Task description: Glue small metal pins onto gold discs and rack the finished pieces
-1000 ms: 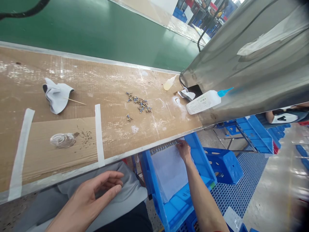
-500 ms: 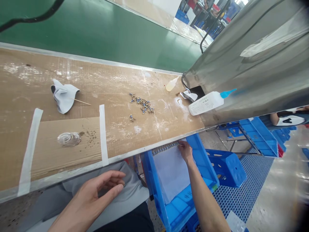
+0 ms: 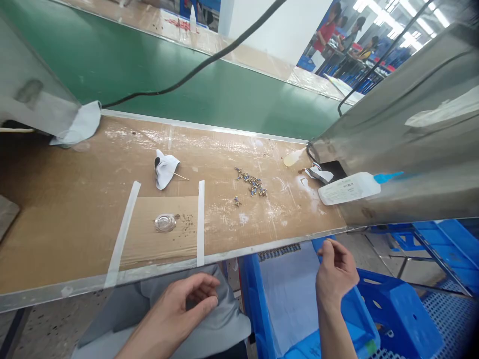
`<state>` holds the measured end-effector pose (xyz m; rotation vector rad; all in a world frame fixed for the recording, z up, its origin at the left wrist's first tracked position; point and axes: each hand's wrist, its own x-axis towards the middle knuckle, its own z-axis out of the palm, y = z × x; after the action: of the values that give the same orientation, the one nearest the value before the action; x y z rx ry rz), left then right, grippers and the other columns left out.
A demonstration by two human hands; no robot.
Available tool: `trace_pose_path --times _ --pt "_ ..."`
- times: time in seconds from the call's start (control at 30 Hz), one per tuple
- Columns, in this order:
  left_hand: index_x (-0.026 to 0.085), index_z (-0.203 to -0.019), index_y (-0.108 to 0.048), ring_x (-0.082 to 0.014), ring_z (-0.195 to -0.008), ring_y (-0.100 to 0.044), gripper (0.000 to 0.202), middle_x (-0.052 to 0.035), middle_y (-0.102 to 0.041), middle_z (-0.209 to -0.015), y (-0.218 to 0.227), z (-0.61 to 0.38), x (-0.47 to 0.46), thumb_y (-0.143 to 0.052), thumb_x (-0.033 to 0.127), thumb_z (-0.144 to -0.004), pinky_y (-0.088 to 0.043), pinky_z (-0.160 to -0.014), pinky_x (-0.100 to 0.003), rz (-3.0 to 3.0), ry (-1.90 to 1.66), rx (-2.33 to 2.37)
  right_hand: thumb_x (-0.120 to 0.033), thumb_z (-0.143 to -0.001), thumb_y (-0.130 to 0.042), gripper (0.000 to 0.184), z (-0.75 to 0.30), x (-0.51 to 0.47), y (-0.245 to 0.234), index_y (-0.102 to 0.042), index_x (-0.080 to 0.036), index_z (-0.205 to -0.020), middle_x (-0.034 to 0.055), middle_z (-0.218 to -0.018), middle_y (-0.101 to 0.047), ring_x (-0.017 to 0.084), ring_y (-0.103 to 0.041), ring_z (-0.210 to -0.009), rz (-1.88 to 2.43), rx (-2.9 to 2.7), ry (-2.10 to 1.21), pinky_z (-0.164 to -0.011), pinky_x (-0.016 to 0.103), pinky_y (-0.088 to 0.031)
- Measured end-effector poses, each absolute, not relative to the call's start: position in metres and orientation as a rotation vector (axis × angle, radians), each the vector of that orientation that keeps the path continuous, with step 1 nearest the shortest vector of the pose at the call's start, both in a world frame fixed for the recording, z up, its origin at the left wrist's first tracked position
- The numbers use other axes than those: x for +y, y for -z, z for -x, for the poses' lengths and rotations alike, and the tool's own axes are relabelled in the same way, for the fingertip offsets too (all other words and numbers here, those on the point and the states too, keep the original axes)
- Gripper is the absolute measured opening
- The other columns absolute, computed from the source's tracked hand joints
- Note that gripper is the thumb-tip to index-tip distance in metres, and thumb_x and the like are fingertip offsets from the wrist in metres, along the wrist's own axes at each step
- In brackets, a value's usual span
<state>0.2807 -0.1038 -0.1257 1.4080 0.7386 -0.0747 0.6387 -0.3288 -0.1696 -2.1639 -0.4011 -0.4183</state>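
My left hand [image 3: 187, 306] hovers above my lap by the table's front edge. Its fingers are loosely curved, thumb apart, with nothing in them. Over the right side of a blue crate [image 3: 258, 304] is my right hand [image 3: 337, 271], fingers curled in and thumb against them. Whatever lies in that pinch, if anything, is hidden. White sheeting [image 3: 290, 299] lines the crate, and a row of small metal pieces [image 3: 280, 252] lies along its far edge. On the table is a loose pile of small brass-and-blue pieces [image 3: 254, 184].
A small clear dish [image 3: 165, 223] sits on cardboard between two white tape strips. Behind it lies a crumpled white cloth [image 3: 164, 169] with a thin stick. A white bottle with a blue nozzle [image 3: 350, 188] leans at the metal panel [image 3: 392, 149]. A blue stool [image 3: 400, 314] stands right of the crate.
My right hand has come up and away from the row of metal pieces in the crate. The view has shifted left, showing more of the table's left side. My left hand keeps much the same pose.
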Motion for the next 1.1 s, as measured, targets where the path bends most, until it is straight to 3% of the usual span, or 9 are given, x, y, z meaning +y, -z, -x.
trace_pose_path --times 0.1,0.17,0.33,0.43,0.57,0.63,0.9,1.0,1.1 --pt "0.024 -0.119 -0.083 -0.0292 -0.104 -0.080 0.028 -0.0064 -0.087 -0.110 0.117 -0.283 -0.103 -0.070 0.044 -0.104 -0.061 -0.096 -0.038 -1.429 0.065 0.699 -0.044 -0.110 -0.074 0.025 -0.593 -0.246 0.113 -0.083 -0.025 -0.123 0.0090 -0.114 -0.081 0.027 -0.078 -0.102 2.014 -0.923 0.088 -0.097 0.041 -0.062" --pt "0.026 -0.120 -0.083 -0.0286 -0.103 -0.081 0.027 -0.0055 -0.087 -0.109 0.113 -0.281 -0.102 -0.070 0.043 -0.103 -0.061 -0.095 -0.037 -1.447 0.045 0.681 -0.036 -0.115 -0.065 0.022 -0.572 -0.189 0.086 -0.085 -0.029 -0.121 0.0090 -0.120 -0.081 0.027 -0.076 -0.114 1.956 -1.265 -0.150 -0.105 0.042 -0.060" --pt "0.028 -0.120 -0.086 -0.0284 -0.103 -0.083 0.027 -0.0049 -0.089 -0.111 0.115 -0.247 -0.098 -0.073 0.045 -0.101 -0.063 -0.096 -0.035 -1.444 -0.101 0.768 -0.028 -0.112 -0.065 0.017 -0.555 -0.112 0.075 -0.082 -0.025 -0.108 0.0081 -0.110 -0.078 0.027 -0.074 -0.102 2.137 -1.452 -0.211 -0.095 0.043 -0.059" --pt "0.029 -0.117 -0.087 -0.0290 -0.103 -0.085 0.028 -0.0047 -0.090 -0.109 0.122 -0.220 -0.099 -0.076 0.048 -0.099 -0.065 -0.098 -0.035 -1.379 -0.201 0.886 -0.022 -0.107 -0.067 0.016 -0.555 -0.107 0.080 -0.081 -0.024 -0.102 0.0092 -0.108 -0.077 0.031 -0.073 -0.105 2.187 -1.535 -0.204 -0.096 0.046 -0.058" --pt "0.030 -0.115 -0.089 -0.0293 -0.102 -0.086 0.031 -0.0042 -0.091 -0.107 0.126 -0.196 -0.101 -0.080 0.052 -0.095 -0.067 -0.099 -0.035 -1.324 -0.260 0.971 -0.015 -0.105 -0.061 0.029 -0.559 -0.119 0.073 -0.082 -0.029 -0.118 0.0073 -0.133 -0.077 0.028 -0.073 -0.121 2.082 -1.644 -0.329 -0.107 0.044 -0.058" --pt "0.030 -0.114 -0.089 -0.0294 -0.102 -0.086 0.032 -0.0043 -0.091 -0.106 0.126 -0.189 -0.100 -0.081 0.053 -0.094 -0.068 -0.098 -0.035 -1.319 -0.261 0.985 -0.019 -0.105 -0.059 0.035 -0.562 -0.127 0.069 -0.080 -0.029 -0.130 0.0077 -0.142 -0.076 0.026 -0.075 -0.120 2.092 -1.546 -0.350 -0.105 0.043 -0.059" --pt "0.032 -0.113 -0.089 -0.0313 -0.104 -0.084 0.033 -0.0049 -0.090 -0.109 0.103 -0.171 -0.081 -0.077 0.057 -0.096 -0.066 -0.099 -0.040 -1.352 -0.270 0.953 -0.040 -0.103 -0.065 0.025 -0.556 -0.119 0.071 -0.086 -0.026 -0.102 0.0039 -0.096 -0.085 0.025 -0.078 -0.086 2.247 -1.407 -0.310 -0.078 0.035 -0.055" --pt "0.034 -0.118 -0.089 -0.0324 -0.110 -0.083 0.032 -0.0041 -0.090 -0.113 0.086 -0.155 -0.078 -0.077 0.056 -0.097 -0.063 -0.105 -0.042 -1.358 -0.307 1.037 -0.046 -0.095 -0.070 0.025 -0.552 -0.109 0.065 -0.084 -0.028 -0.084 0.0025 -0.076 -0.081 0.024 -0.073 -0.069 2.215 -1.468 -0.345 -0.063 0.033 -0.048" --pt "0.034 -0.120 -0.089 -0.0308 -0.112 -0.082 0.028 -0.0028 -0.090 -0.114 0.059 -0.133 -0.078 -0.080 0.046 -0.096 -0.060 -0.111 -0.041 -1.343 -0.395 1.097 -0.057 -0.082 -0.078 0.031 -0.547 -0.108 0.068 -0.080 -0.030 -0.069 0.0032 -0.064 -0.077 0.025 -0.065 -0.053 2.065 -1.514 -0.385 -0.052 0.034 -0.042"
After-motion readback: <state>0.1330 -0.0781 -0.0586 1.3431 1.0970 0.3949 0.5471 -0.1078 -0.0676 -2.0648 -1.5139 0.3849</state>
